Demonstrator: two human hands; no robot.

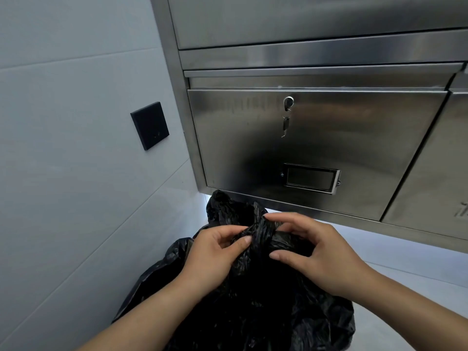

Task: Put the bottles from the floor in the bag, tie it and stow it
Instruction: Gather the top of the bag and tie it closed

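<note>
**Tying the neck of the bag beside the steel cabinet**

Both hands work at the gathered mouth of the black bag [253, 300], which sits low on the pale floor [405, 287] in the corner between the tiled wall [76, 173] and the stainless cabinet [316, 143]. The left hand [215, 252] pinches a twisted strand of plastic between thumb and fingertips; the right hand [319, 252] is closed round the other strand, thumb below and fingers curled over the top. The two strands cross between the hands, so the knot appears to be in the making but not yet drawn tight. A loose tail of plastic stands up behind the crossing. No bottles are visible on the floor; whether they are inside the bag cannot be seen through the opaque film.

Risks from here, as judged: the thin, crinkled film may slide out of either grip when pulled, leaving the knot slack; a hard tug could tear the stretched neck; a short tail might slip back through the loop. The closed cabinet door, with its key [288, 103] in the lock, hangs close above the bag.
</note>
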